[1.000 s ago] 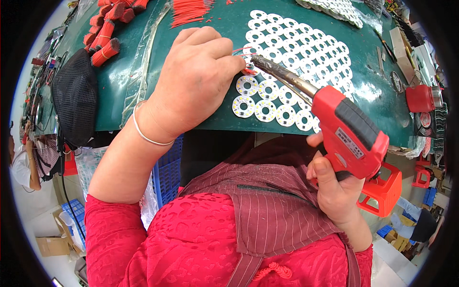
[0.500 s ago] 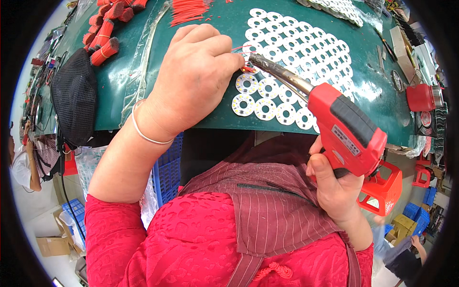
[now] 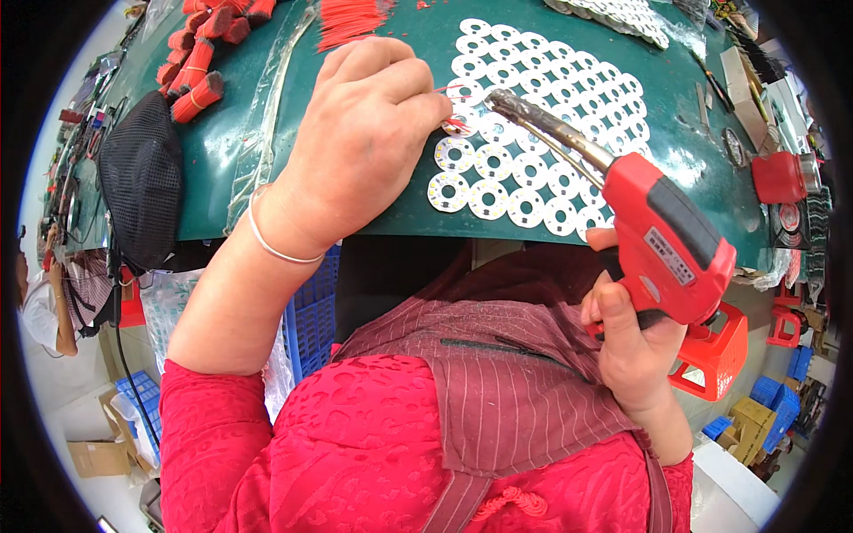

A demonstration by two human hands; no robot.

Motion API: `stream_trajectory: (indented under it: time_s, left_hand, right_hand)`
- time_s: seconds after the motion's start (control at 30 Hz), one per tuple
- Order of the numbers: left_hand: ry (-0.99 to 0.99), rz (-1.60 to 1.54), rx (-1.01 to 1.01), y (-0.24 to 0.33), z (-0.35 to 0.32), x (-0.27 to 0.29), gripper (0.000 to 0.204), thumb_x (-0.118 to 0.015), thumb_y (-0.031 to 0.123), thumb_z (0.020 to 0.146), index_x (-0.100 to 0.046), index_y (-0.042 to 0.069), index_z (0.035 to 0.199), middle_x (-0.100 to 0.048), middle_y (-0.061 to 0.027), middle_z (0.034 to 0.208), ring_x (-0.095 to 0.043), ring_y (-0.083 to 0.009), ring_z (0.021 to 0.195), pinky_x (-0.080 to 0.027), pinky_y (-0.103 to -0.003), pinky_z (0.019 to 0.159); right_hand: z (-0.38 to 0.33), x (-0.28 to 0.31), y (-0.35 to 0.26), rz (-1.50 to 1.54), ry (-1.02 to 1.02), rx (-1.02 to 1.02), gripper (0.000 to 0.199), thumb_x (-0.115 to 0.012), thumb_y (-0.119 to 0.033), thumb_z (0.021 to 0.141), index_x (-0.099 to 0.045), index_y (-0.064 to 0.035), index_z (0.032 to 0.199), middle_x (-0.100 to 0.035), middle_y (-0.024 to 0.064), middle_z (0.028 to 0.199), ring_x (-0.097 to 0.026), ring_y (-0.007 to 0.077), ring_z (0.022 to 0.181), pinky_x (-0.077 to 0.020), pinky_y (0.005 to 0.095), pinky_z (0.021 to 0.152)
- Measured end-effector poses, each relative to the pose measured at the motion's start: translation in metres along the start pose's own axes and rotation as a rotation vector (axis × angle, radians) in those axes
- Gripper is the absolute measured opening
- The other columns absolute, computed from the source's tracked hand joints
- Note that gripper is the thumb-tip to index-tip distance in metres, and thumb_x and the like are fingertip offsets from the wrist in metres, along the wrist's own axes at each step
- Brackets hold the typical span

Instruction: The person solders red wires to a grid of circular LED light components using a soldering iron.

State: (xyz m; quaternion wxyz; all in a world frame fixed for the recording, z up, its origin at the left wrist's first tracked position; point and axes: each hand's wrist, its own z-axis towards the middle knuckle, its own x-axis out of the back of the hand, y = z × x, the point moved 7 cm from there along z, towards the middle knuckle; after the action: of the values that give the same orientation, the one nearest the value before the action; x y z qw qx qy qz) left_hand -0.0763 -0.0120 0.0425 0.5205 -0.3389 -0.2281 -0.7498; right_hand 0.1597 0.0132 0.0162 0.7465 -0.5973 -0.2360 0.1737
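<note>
Left hand: Your left hand [image 3: 369,133] is closed, thumb and forefinger pinching a few thin red insulated wires [image 3: 458,127] above the near left corner of the board array; the other fingers are curled, and you cannot tell from this view what lies beneath them.
Right hand: Your right hand [image 3: 635,346] is wrapped around the grip of a red-and-black plastic soldering gun [image 3: 666,235], its barrel slanting up and leftward.
Gun tip: The dark metal end lies near the wire ends, with a visible gap between; whether it touches a board cannot be told.
Boards: White ring-shaped circuit boards [image 3: 554,94] sit in close rows beneath barrel and wires; yellow squares show on the nearest rings.
Worktop: A glossy green table [image 3: 404,213] carries the array.
Wire stock: Tied red wire bundles [image 3: 197,98] lie at the far left; a loose red wire sheaf [image 3: 351,22] lies beyond your left hand.
Left edge: A black mesh cap [image 3: 142,169] rests near the bundles.
</note>
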Motion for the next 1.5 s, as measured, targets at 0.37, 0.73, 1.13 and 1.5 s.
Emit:
stream_trajectory:
  time_s: [0.37,0.73,1.13,1.5]
  left_hand:
    - [-0.055,-0.050,-0.033,0.012,0.002,0.001,0.014,-0.075,0.003,0.069,-0.067,0.008,0.079,-0.048,-0.0034,0.070,-0.056,-0.0240,0.077,-0.047,-0.043,0.089]
    - [-0.067,-0.083,-0.028,0.010,0.002,-0.001,0.016,-0.075,0.002,0.067,-0.069,0.009,0.080,-0.049,-0.0033,0.068,-0.054,-0.0248,0.073,-0.047,-0.042,0.088]
    - [-0.068,-0.071,-0.013,0.010,0.001,-0.001,0.017,-0.075,0.002,0.066,-0.069,0.008,0.080,-0.051,-0.0034,0.070,-0.056,-0.0244,0.075,-0.045,-0.044,0.092]
    - [-0.074,-0.060,-0.030,0.010,0.001,-0.002,0.016,-0.075,0.002,0.066,-0.068,0.007,0.080,-0.052,-0.0034,0.072,-0.056,-0.0249,0.077,-0.045,-0.043,0.090]
  right_hand:
    - [-0.013,0.008,-0.001,-0.007,-0.011,-0.038,0.045,-0.061,-0.017,0.096,-0.043,0.0042,0.132,-0.057,0.0185,0.121,-0.049,0.0080,0.063,-0.0481,0.0252,0.055]
    - [-0.018,0.007,0.006,0.024,-0.064,-0.075,0.035,-0.064,0.003,0.091,-0.053,0.0025,0.124,-0.064,0.0125,0.113,-0.058,0.0082,0.075,-0.0490,0.0232,0.065]
    - [-0.008,-0.003,0.003,-0.061,-0.121,0.065,0.043,-0.057,-0.009,0.097,-0.042,0.0025,0.135,-0.058,0.0211,0.121,-0.053,0.0093,0.066,-0.0487,0.0242,0.057]
    - [-0.014,-0.001,0.010,-0.116,-0.152,0.041,0.041,-0.059,-0.004,0.095,-0.043,0.0019,0.133,-0.059,0.0171,0.111,-0.054,0.0107,0.064,-0.0491,0.0250,0.057]
